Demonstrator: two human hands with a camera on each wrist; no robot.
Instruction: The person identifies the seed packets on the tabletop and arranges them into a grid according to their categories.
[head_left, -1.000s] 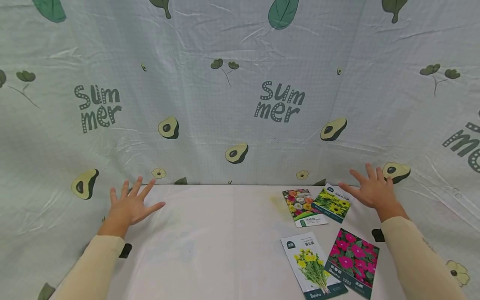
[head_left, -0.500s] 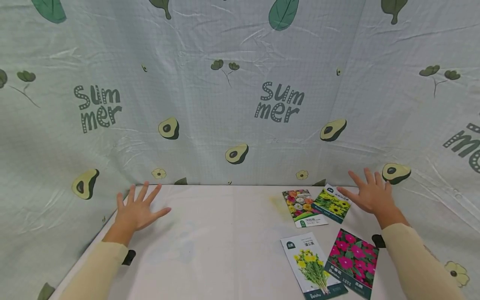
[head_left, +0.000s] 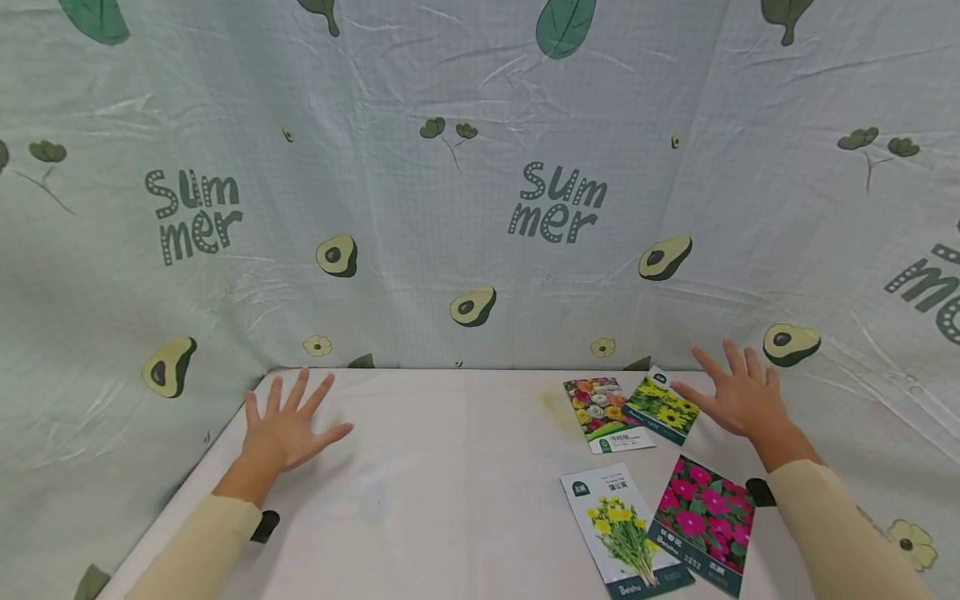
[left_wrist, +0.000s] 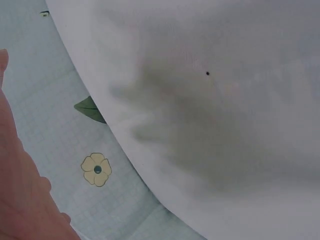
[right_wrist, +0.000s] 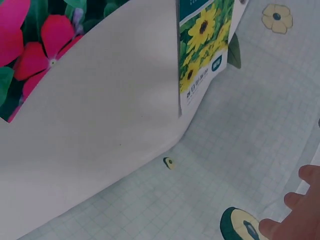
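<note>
My left hand point(head_left: 281, 433) hovers with fingers spread over the left part of the white table point(head_left: 420, 500), and its shadow falls on the tabletop in the left wrist view. On the right, my right hand point(head_left: 746, 402) is also spread, holding nothing, just beside a seed packet with yellow flowers point(head_left: 667, 408). That packet overlaps a packet with mixed-colour flowers point(head_left: 596, 408). Nearer the front lie a white packet with a yellow-flowered bunch point(head_left: 618, 525) and a packet with magenta flowers point(head_left: 708, 517), which overlaps its edge.
A pale curtain point(head_left: 420, 208) printed with avocados, leaves and "summer" hangs behind the table and along both sides. A dark wrist strap piece point(head_left: 265, 527) shows under the left sleeve point(head_left: 202, 550), another point(head_left: 760, 492) by the right sleeve.
My left hand has moved a little right and toward the front of the table. My right hand has come slightly lower. The packets have stayed where they were.
</note>
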